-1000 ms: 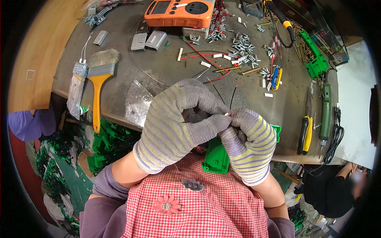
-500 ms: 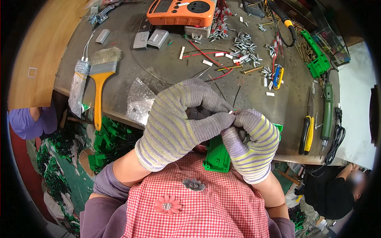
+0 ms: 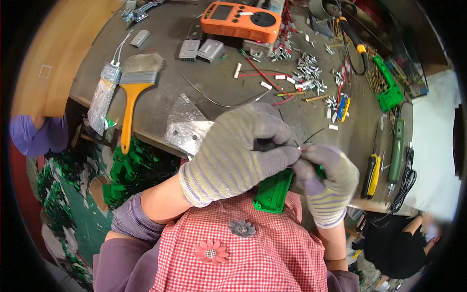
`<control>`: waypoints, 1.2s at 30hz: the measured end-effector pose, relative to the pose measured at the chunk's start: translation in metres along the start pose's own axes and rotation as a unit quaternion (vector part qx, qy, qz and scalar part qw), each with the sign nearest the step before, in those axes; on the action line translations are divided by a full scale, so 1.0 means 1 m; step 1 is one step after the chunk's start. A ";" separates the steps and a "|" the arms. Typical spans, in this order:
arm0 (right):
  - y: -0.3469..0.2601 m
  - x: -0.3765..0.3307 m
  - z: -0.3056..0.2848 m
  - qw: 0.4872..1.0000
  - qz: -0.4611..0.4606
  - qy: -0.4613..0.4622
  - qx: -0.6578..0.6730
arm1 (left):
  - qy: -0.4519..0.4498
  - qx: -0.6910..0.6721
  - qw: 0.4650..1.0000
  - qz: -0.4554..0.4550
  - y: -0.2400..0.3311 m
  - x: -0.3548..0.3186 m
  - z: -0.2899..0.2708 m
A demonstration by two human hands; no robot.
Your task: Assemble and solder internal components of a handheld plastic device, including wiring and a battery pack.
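Both my hands wear grey and yellow striped knit gloves. The fingertips of my left hand (image 3: 243, 153) are pinched together and meet those of my right hand (image 3: 331, 180), also pinched, above the table's near edge. A tiny pale bit shows where they meet; the fingers hide the rest of what they grip. Beside the right fingertips, a thin dark wire (image 3: 314, 136) slants up to the right. Below the hands, a green plastic housing (image 3: 273, 193) with an open hollow side sits against my checked apron, partly covered by the right hand.
On the table are an orange multimeter (image 3: 241, 22), a pile of screws (image 3: 310, 70), a yellow-handled brush (image 3: 129, 109), clear plastic wrap (image 3: 182, 129), yellow-black pliers (image 3: 371, 175) and a green soldering iron (image 3: 397, 155). Green parts (image 3: 124, 168) lie below at left. Another person (image 3: 399, 243) is at lower right.
The whole view has shifted, so the table's things appear farther right and slightly lower. My hands stay pinched together. The dark wire by the fingertips now leans farther right.
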State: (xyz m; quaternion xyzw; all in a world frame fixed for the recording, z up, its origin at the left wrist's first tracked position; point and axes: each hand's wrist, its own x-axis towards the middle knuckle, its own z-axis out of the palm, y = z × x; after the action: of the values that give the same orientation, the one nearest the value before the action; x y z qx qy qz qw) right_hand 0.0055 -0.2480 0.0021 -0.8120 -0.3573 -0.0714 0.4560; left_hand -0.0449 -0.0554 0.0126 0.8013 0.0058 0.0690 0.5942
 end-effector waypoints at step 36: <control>-0.014 0.035 -0.045 0.927 -0.172 -0.250 -0.221 | 0.005 0.109 0.967 0.230 -0.016 0.008 0.006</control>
State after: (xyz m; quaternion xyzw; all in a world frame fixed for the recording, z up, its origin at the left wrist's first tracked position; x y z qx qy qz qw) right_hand 0.0319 -0.2607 0.0532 -0.8100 -0.5687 -0.0204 0.1416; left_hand -0.0352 -0.0554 -0.0030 0.8407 -0.1681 0.2063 0.4717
